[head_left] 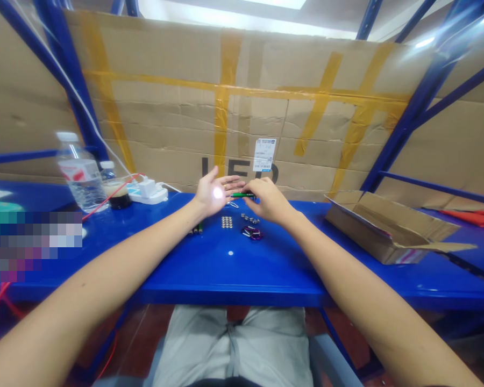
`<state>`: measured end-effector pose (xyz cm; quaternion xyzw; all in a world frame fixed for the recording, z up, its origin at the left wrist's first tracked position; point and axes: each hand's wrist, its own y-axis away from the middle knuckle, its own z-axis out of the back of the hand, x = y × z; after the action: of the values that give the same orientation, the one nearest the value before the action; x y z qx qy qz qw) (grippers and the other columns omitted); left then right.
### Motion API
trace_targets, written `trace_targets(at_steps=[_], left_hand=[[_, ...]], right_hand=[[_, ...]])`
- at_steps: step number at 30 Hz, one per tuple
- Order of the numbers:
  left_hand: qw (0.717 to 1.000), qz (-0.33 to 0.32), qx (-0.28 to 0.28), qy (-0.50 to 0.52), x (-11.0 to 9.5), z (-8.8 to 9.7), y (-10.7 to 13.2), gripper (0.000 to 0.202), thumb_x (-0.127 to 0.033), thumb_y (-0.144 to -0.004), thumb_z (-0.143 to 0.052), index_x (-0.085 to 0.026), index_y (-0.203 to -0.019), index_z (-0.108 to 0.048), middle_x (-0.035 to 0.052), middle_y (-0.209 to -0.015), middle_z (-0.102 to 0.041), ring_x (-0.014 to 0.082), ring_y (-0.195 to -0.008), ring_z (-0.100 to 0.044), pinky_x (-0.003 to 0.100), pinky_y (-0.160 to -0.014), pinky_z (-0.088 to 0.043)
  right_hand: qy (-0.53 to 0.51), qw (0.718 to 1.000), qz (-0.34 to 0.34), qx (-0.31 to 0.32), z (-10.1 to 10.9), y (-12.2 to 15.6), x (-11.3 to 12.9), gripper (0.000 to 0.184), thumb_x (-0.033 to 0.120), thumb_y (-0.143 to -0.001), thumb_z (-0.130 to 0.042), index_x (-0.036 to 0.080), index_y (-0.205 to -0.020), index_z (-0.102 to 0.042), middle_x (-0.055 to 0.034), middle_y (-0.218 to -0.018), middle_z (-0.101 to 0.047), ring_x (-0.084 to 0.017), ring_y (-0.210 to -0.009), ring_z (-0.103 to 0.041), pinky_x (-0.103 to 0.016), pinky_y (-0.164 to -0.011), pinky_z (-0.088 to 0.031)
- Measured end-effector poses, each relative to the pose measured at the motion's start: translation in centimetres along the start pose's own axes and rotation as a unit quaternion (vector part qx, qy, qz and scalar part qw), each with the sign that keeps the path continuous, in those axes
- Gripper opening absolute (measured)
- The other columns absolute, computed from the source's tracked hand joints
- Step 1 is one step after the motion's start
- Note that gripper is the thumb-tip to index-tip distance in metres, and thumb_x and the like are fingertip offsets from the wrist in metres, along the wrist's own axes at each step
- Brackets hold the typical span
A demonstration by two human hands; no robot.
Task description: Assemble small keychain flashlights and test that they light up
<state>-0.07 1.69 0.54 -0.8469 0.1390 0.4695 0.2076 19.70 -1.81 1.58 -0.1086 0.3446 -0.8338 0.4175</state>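
Observation:
Between the fingers of my right hand (pixel 265 198) is a slim green flashlight (pixel 242 195), pointing left. A bright white spot of light falls on the palm of my left hand (pixel 214 194), which is open with its fingers stretched toward the flashlight. Below the hands, small silver button cells (pixel 227 222) stand in a tight block on the blue table (pixel 234 274). More small metal pieces (pixel 250 219) lie to their right, above a purple carabiner-like cluster (pixel 252 233). Several dark green cylinders (pixel 197 228) show partly behind my left forearm.
An open cardboard box (pixel 371 228) stands on the right. At the left are a water bottle (pixel 80 174), a dark-filled bottle (pixel 116 188) and a white power strip (pixel 149 193) with cables. A large taped cardboard sheet (pixel 177 118) rises behind the table, between blue metal posts.

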Motion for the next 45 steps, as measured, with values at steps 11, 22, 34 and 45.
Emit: trace_targets(at_steps=[11, 22, 34, 45], left_hand=[[1.000, -0.005, -0.009, -0.008, 0.00, -0.09, 0.12, 0.069, -0.066, -0.090, -0.039, -0.008, -0.117, -0.065, 0.0224, -0.113, -0.071, 0.0347, -0.109, -0.066, 0.046, -0.096, -0.048], [1.000, -0.003, -0.002, -0.022, -0.03, 0.11, 0.02, 0.071, -0.066, -0.090, -0.038, -0.010, -0.125, -0.062, 0.0204, -0.112, -0.072, 0.0350, -0.113, -0.065, 0.047, -0.096, -0.049], [1.000, -0.002, -0.005, -0.010, -0.05, -0.13, 0.08, 0.071, -0.064, -0.092, -0.035, -0.007, -0.125, -0.061, 0.0198, -0.103, -0.074, 0.0325, -0.104, -0.068, 0.045, -0.093, -0.050], [1.000, 0.003, -0.001, -0.012, -0.08, -0.04, 0.00, 0.071, -0.065, -0.093, -0.033, -0.008, -0.125, -0.061, 0.0192, -0.100, -0.074, 0.0329, -0.102, -0.068, 0.047, -0.092, -0.049]], right_hand=[[0.007, 1.000, 0.006, -0.008, -0.21, 0.04, -0.34, 0.009, 0.018, -0.086, -0.056, 0.016, -0.092, -0.063, -0.0102, -0.087, -0.067, -0.023, -0.083, -0.057, -0.038, -0.083, -0.039], [-0.006, 1.000, 0.000, -0.004, 0.11, 0.04, -0.21, 0.010, 0.018, -0.088, -0.055, 0.018, -0.092, -0.064, -0.0097, -0.087, -0.066, -0.024, -0.085, -0.058, -0.039, -0.083, -0.039], [-0.005, 1.000, 0.015, -0.012, -0.06, 0.11, -0.34, 0.023, 0.016, -0.092, -0.051, 0.018, -0.111, -0.064, -0.0108, -0.096, -0.067, -0.025, -0.091, -0.058, -0.039, -0.085, -0.039], [0.007, 1.000, 0.017, -0.017, 0.13, 0.25, -0.20, 0.027, 0.016, -0.095, -0.046, 0.021, -0.115, -0.063, -0.0086, -0.104, -0.069, -0.024, -0.097, -0.059, -0.039, -0.087, -0.034]])
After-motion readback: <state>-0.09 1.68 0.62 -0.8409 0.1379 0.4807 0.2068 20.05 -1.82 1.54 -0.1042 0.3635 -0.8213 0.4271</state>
